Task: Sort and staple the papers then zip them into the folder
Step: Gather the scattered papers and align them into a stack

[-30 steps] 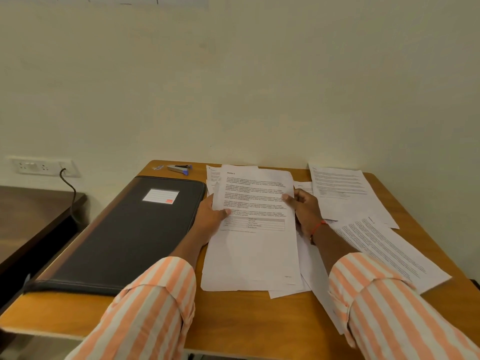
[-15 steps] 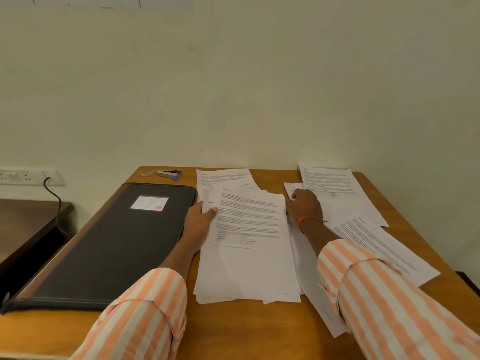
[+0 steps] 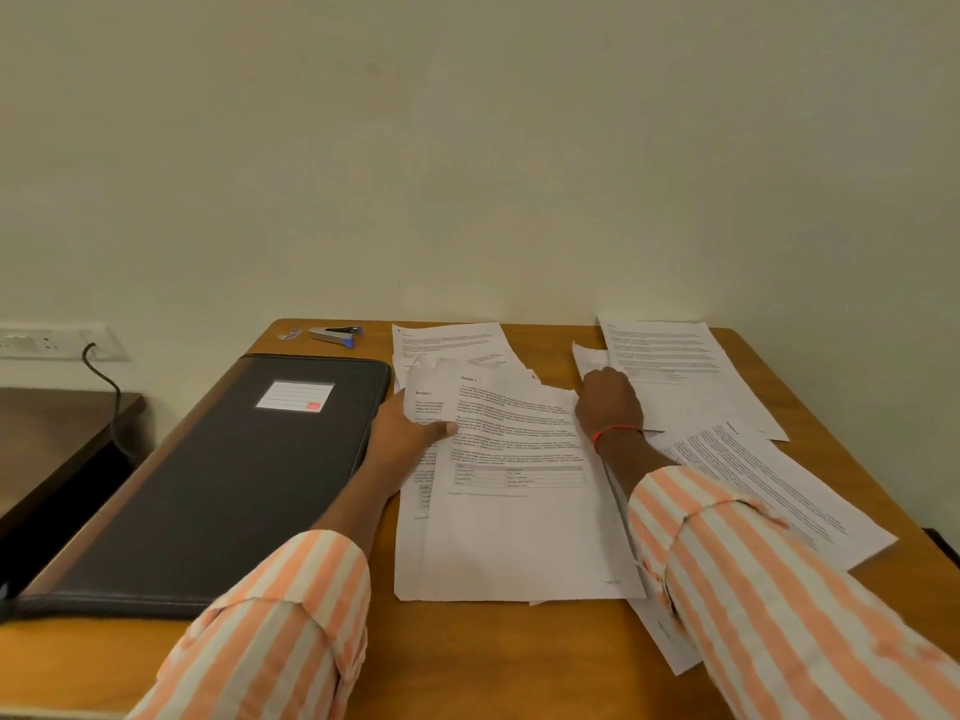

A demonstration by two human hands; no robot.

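Wooden desk bears papers, their edge pinched by the left hand.

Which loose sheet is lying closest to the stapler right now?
The back-left sheet, just right of the stapler and partly tucked under the centre pile that the left hand holds. None other lies so far back and left.

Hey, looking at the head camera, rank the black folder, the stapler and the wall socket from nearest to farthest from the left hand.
From the left hand, which grips the papers:
1. black folder: right beside it, to its left.
2. stapler: farther back, at the back edge of the table.
3. wall socket: off the table, far left.
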